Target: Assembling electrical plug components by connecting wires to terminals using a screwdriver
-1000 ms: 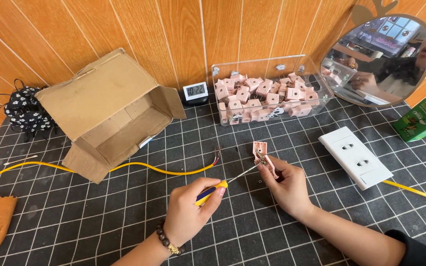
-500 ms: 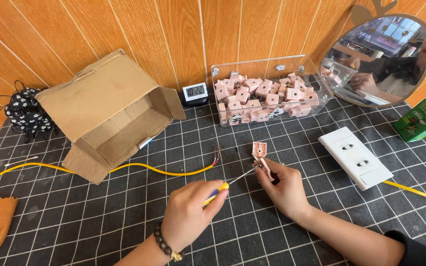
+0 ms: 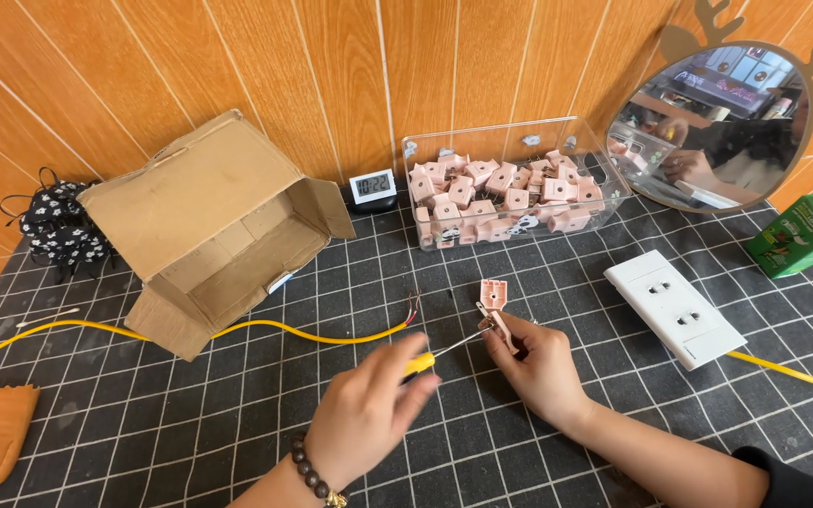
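The left hand (image 3: 369,414) grips a yellow-handled screwdriver (image 3: 444,350), tip at the small pink plastic terminal block (image 3: 494,299) pinched in the right hand (image 3: 540,362); screw-driving seems underway; next calls for steady turning.

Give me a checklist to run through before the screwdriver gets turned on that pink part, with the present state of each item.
1. Small pink plastic socket part gripped in the right hand: ok.
2. Yellow-handled screwdriver held in the left hand: ok.
3. Screwdriver tip seated in a screw on the part: cannot tell, too small.
4. Yellow cable with its bared end near the part, not inserted: not ok, if it should go in first.
5. White two-outlet socket faceplate lying apart from the hands on the black gridded mat: ok.
6. Clear plastic box of spare pink parts within view by the wall: ok.
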